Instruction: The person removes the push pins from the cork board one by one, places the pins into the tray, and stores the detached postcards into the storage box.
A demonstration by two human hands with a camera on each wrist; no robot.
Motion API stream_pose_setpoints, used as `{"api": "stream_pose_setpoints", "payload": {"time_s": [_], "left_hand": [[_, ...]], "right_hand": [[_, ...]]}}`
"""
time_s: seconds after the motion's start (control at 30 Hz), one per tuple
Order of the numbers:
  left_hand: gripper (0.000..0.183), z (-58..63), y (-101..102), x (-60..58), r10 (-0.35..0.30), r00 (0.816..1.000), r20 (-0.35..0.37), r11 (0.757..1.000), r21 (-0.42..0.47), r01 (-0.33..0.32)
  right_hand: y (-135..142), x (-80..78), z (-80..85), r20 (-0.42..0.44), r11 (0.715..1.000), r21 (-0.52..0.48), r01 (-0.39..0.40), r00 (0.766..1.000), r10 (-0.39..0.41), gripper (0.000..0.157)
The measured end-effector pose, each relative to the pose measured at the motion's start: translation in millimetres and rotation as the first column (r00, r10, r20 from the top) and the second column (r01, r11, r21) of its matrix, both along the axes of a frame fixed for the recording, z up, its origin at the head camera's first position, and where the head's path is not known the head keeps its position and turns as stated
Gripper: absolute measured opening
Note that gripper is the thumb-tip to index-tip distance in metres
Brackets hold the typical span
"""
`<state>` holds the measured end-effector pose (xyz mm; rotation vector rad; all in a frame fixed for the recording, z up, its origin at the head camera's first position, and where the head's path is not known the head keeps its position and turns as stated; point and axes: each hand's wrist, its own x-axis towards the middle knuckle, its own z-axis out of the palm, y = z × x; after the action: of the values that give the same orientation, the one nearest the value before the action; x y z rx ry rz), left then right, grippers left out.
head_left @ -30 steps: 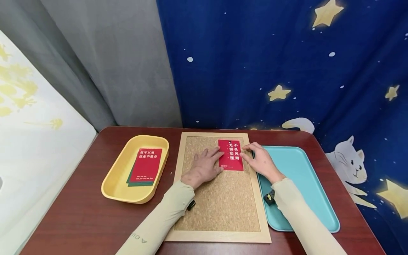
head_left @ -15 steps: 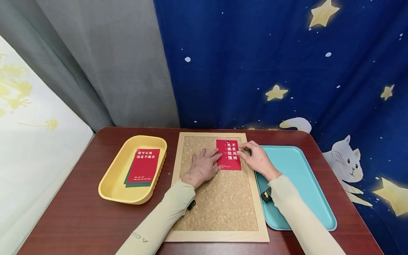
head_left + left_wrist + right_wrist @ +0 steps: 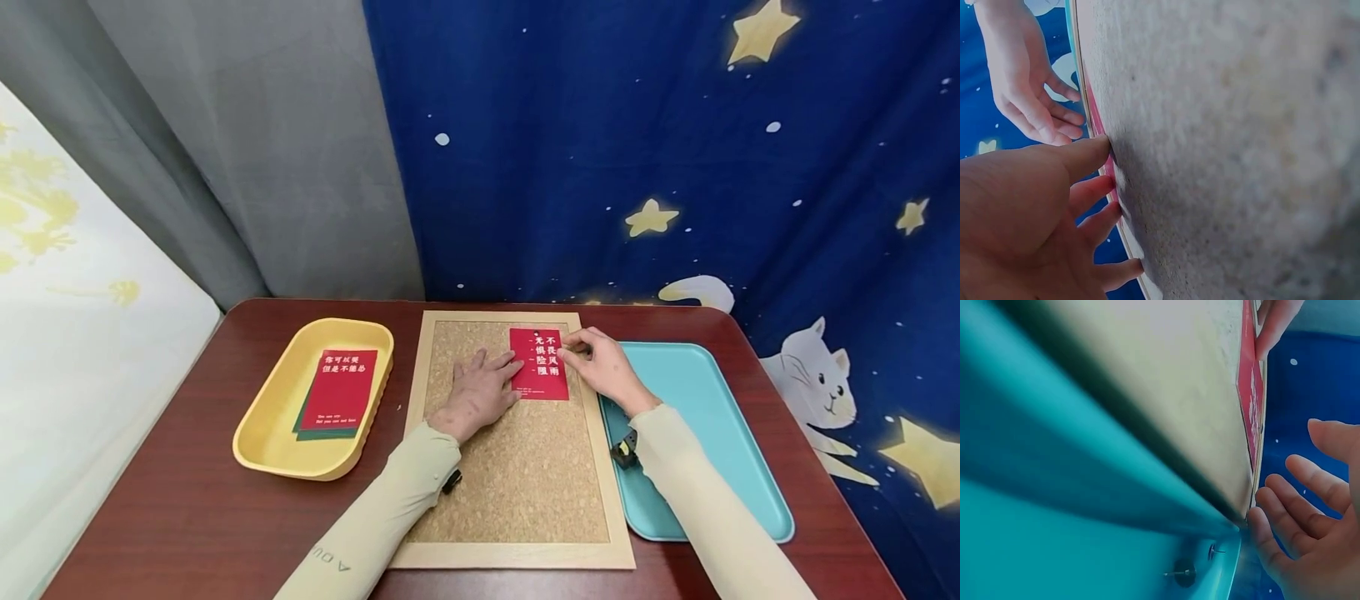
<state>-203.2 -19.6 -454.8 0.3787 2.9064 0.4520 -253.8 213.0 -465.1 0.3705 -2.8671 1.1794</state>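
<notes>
A red card (image 3: 542,388) with white writing lies on the upper right of the wood-framed cork board (image 3: 525,475). Near its top edge sits a small dark pin head (image 3: 536,332). My left hand (image 3: 477,389) lies flat beside it, fingers spread, the fingertips touching the card's left side. At the card's right edge is my right hand (image 3: 609,371), thumb and forefinger close to it. The right wrist view shows those right fingers (image 3: 1319,478) loosely bent and apart, with nothing between them. In the left wrist view, the left fingertips (image 3: 1105,215) press down at the card.
Left of the board stands a yellow basket (image 3: 262,417) holding a red card (image 3: 341,392) over a green card (image 3: 330,434). A turquoise tray (image 3: 712,450) lies to the right, against the board's frame. Dark thumbtacks (image 3: 1185,574) rest in the tray.
My right hand has shifted slightly up along the card's right edge. My left hand keeps its place, and the head view has turned a little.
</notes>
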Motion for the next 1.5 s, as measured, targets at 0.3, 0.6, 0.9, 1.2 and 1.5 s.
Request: {"api": "stream_pose_setpoints", "payload": {"time_s": [0.3, 0.6, 0.9, 1.2, 1.5], "left_hand": [[0.056, -3.0, -2.1, 2.1, 0.003, 1.0, 0.017, 1.0, 0.017, -0.003], [0.057, -1.8, 0.7, -0.4, -0.001, 1.0, 0.02, 1.0, 0.011, 0.001], [0.057, -3.3, 0.0, 0.1, -0.015, 1.0, 0.016, 1.0, 0.007, 0.015], [0.056, -2.4, -0.9, 1.2, -0.029, 0.999, 0.023, 1.0, 0.0, 0.029], [0.057, -4.4, -1.9, 0.6, -0.03, 0.999, 0.027, 0.999, -0.032, 0.031]], "right_hand": [[-2.2, -5.2, -4.0, 0.024, 0.999, -0.026, -0.021, 0.999, 0.022, 0.03], [-0.6, -13.0, -0.6, 0.052, 0.999, -0.048, -0.001, 0.999, 0.004, 0.029], [-1.1, -19.8, -1.6, 0.078, 0.999, -0.05, 0.008, 0.997, -0.004, 0.032], [-5.7, -28.8, -2.0, 0.094, 0.999, -0.051, 0.014, 0.996, -0.009, 0.031], [-9.0, -39.0, -7.1, 0.08, 0.997, -0.071, 0.029, 0.996, -0.023, 0.027]]}}
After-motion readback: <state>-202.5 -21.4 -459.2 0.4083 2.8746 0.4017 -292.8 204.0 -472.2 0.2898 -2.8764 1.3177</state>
